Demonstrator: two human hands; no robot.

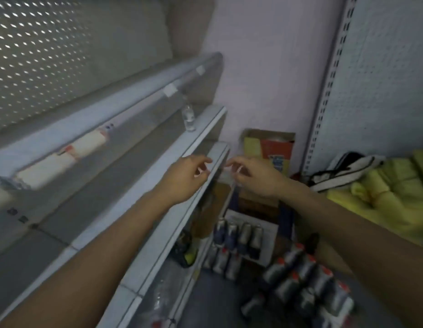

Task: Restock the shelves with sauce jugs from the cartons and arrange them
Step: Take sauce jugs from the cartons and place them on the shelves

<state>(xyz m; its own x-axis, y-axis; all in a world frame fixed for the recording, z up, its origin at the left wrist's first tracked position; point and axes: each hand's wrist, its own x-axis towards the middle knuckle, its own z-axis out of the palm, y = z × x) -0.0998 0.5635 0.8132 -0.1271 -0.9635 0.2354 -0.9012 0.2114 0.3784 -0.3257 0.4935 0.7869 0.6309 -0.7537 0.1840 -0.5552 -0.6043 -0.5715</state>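
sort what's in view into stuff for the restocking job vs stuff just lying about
For the job:
- shelves, mostly bare
- grey jugs with red caps on the floor
- darker jugs in an open carton
- upright carton by the wall

Lying about:
- clear bottle on the shelf
- yellow bags
- black and white bag

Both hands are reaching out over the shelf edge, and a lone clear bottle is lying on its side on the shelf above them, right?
Not quite. In the head view the clear bottle stands upright on the shelf, not on its side. The left hand and right hand do reach over the shelf edge.
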